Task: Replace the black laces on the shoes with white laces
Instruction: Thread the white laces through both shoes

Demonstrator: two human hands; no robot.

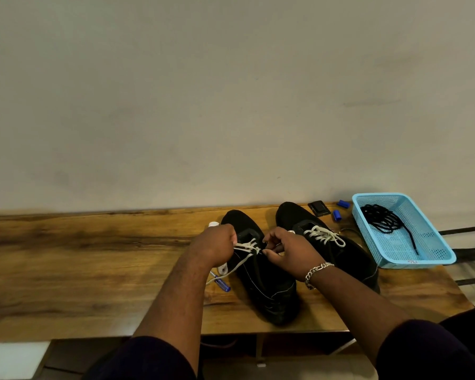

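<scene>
Head view: left hand [215, 244] grip closed round the white lace [246, 246] on the left black shoe [261, 281], mid-desk [93, 256]. Right hand [288, 249] pinches the same lace at the eyelets. Right black shoe [340, 250] already white-laced, just beside. Black laces [385, 219] lie in the blue basket [433, 259], far right. Blue-handled screwdriver [221, 282] left of the shoe.

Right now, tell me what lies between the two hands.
In the head view, the white lace crossing the left shoe spans from left hand to right hand.
</scene>
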